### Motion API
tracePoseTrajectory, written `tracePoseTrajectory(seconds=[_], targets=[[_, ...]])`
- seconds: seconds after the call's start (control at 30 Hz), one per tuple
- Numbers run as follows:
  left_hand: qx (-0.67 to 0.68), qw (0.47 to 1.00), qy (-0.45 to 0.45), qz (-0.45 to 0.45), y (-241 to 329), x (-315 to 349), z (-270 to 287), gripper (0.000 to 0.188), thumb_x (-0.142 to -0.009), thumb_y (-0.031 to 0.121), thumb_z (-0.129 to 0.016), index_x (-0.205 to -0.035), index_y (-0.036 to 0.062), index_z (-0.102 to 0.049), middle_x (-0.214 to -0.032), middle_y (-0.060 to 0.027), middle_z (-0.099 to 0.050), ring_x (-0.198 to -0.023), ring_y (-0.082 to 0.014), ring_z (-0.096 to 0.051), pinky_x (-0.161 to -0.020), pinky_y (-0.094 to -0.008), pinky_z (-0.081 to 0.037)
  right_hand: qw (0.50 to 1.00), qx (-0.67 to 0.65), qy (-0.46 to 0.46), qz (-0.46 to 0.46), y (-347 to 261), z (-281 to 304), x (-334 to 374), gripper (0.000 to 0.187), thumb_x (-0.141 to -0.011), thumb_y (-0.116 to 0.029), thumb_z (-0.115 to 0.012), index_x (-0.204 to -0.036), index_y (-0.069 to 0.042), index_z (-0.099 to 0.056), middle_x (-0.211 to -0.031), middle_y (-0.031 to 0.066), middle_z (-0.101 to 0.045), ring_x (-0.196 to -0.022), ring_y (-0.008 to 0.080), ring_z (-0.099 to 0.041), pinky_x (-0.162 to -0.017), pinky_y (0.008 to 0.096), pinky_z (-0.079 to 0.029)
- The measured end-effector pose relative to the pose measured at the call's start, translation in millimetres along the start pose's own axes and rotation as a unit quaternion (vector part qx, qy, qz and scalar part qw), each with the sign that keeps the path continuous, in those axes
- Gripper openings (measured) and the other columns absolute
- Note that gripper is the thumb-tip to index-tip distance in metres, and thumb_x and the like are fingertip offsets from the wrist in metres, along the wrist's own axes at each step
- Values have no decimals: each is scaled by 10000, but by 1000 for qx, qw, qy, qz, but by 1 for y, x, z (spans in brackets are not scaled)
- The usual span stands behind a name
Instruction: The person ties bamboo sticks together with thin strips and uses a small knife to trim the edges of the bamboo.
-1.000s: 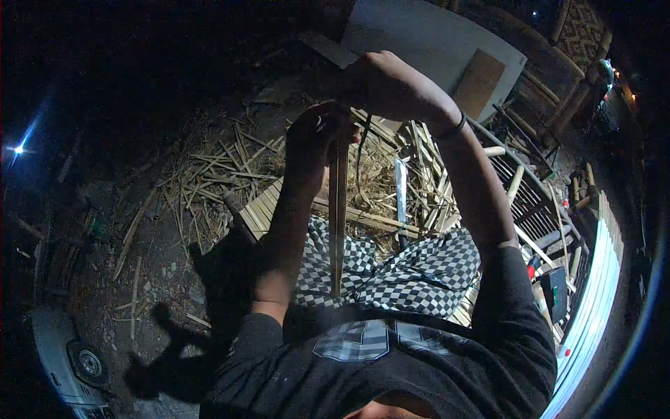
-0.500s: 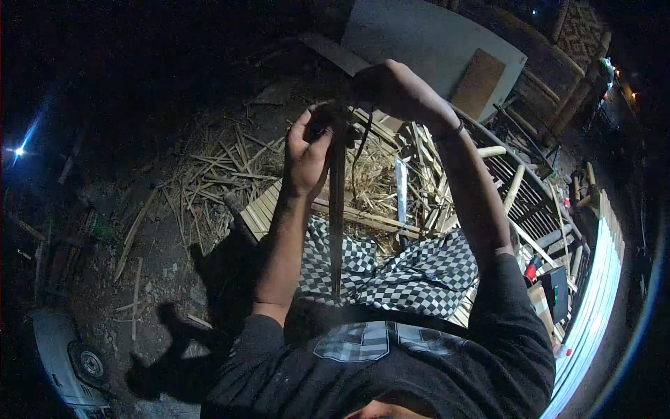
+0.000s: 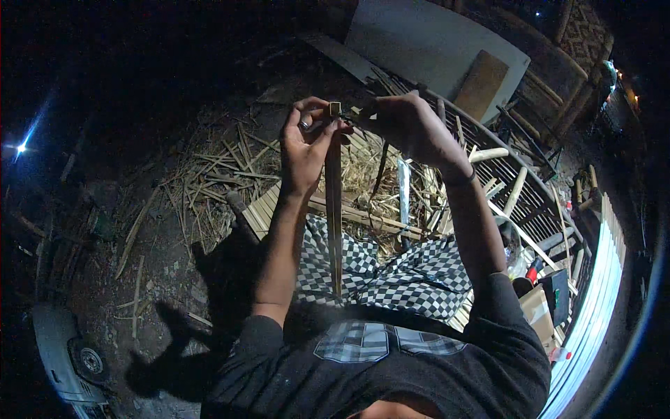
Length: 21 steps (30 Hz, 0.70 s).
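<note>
Around the upper end of a long, narrow, square-tipped brown wooden piece (image 3: 334,209), the fingers of the left hand (image 3: 305,150) grip; the right hand (image 3: 415,126) has shifted rightward, baring that tip, so the left seemingly bears it alone. Whether the shadowed right fingers hold the thin dark strap (image 3: 382,167), I cannot tell. The piece reaches down toward black-and-white checked trousers (image 3: 415,283)

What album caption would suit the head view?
Left hand holding a long strip, right hand close beside it, loose sticks scattered beyond.
</note>
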<state>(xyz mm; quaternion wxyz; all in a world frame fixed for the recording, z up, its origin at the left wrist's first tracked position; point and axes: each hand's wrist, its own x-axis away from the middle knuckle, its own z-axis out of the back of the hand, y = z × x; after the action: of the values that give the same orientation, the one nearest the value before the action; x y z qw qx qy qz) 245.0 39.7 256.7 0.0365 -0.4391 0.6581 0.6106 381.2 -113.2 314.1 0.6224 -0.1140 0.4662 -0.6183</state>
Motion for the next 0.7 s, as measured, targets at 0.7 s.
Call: tracePoseTrajectory(seconds=[0.7], targets=[[-119,989,60,-56,-9,7,-11,130,-865,-3,-624,-971,26,-554,-936,-37,-601,-862,-112,-618,-794,-273,-509,998,2,-15,58,5,2,-6,145,-829,-4,-605,-965,31,-644,-880,119,-682,-844,98,-627,-756,278,-511]])
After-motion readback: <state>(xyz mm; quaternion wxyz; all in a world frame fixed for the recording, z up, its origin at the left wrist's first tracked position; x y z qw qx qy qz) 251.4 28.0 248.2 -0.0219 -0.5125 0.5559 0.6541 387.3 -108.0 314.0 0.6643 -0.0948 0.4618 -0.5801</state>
